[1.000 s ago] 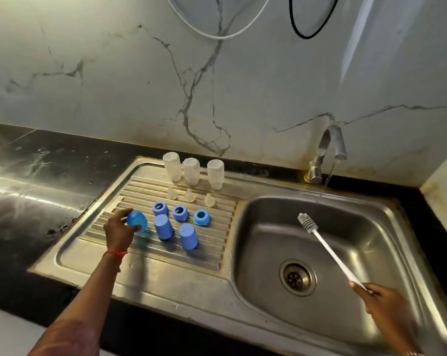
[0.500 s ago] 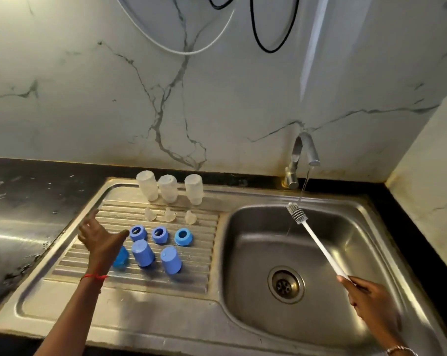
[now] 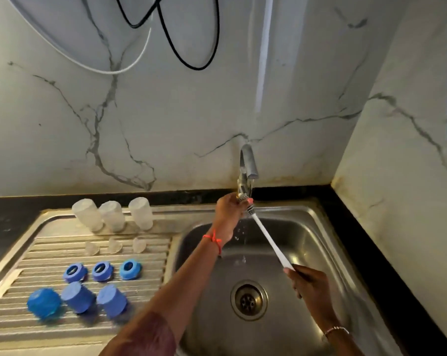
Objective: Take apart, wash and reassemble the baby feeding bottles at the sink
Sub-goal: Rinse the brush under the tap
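Note:
Three clear bottle bodies (image 3: 112,215) stand upside down at the back of the draining board (image 3: 24,330). Before them lie three clear teats (image 3: 114,244), three blue screw rings (image 3: 102,271) and three blue caps (image 3: 77,297). My left hand (image 3: 229,205) reaches over the basin and grips the tap's base valve (image 3: 241,195). My right hand (image 3: 309,281) holds the white bottle brush (image 3: 268,240) by its handle; the bristle end is under the spout beside my left hand. Water trickles down.
The steel sink basin (image 3: 307,240) with its round drain (image 3: 248,300) lies under the tap spout (image 3: 249,163). Black countertop borders the sink at the back and right. A marble wall rises behind, with black and white cables hanging.
My left hand has let go of the blue cap on the draining board and moved right to the tap valve. The brush head has risen to under the spout. The camera moved right.

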